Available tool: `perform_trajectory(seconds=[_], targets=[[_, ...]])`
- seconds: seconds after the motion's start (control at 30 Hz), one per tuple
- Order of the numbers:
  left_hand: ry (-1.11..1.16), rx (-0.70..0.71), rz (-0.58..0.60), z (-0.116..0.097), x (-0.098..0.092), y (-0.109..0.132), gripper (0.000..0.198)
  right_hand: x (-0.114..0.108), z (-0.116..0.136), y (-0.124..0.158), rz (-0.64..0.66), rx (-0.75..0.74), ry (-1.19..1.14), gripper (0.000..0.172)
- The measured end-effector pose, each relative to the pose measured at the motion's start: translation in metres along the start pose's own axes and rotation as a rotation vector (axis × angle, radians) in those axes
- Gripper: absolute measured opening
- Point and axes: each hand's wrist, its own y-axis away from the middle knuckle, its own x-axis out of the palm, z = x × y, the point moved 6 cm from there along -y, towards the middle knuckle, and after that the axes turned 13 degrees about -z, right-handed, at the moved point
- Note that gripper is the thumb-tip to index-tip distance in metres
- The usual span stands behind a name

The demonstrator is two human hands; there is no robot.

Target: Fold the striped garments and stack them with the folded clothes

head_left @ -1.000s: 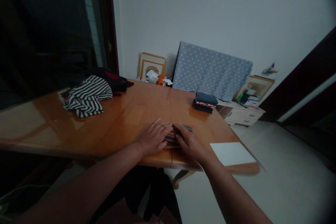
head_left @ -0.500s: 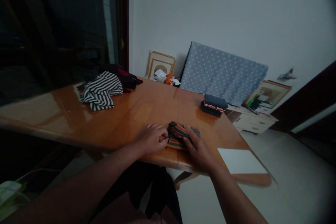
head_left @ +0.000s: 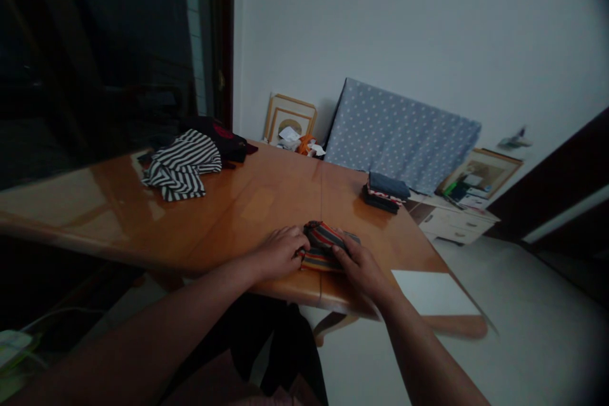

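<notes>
A small folded cloth with coloured stripes lies near the front edge of the glossy wooden table. My left hand has its fingers curled and grips the cloth's left edge. My right hand rests on the cloth's right side, with the fingers pressed onto it. Both forearms reach in from the bottom of the view.
A black-and-white striped garment and a dark garment lie at the table's far left. A stack of folded clothes sits at the far right, a white sheet at the near right corner. Picture frames and a dotted panel lean on the wall.
My hands went from lying flat over the cloth to holding its two sides, the left fingers curling in. The view shifted slightly to the left.
</notes>
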Motion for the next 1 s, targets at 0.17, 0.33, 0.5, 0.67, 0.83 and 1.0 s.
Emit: perform_trajectory(seconds=[0.17,0.33,0.5,0.67,0.83,1.0], targets=[[0.035,-0.011,-0.029,0.005,-0.002,-0.017,0.011,-0.002,0.008,-0.002,0.013,0.012,0.001,0.046],[0.103,-0.050,0.002,0.008,-0.004,-0.034,0.011,-0.001,0.013,-0.005,0.039,0.047,0.012,0.057],[0.156,-0.100,0.039,0.010,-0.003,-0.040,0.010,0.000,0.013,-0.009,0.001,0.069,0.039,0.058],[0.221,-0.163,0.067,0.012,-0.002,-0.043,0.014,0.003,0.020,-0.012,0.033,0.071,0.029,0.056],[0.276,-0.229,0.084,0.018,0.004,-0.046,0.013,0.005,0.016,-0.016,0.014,0.077,0.085,0.056],[0.338,-0.242,0.075,0.023,0.010,-0.051,0.021,0.007,0.004,-0.022,0.042,0.088,0.084,0.036]])
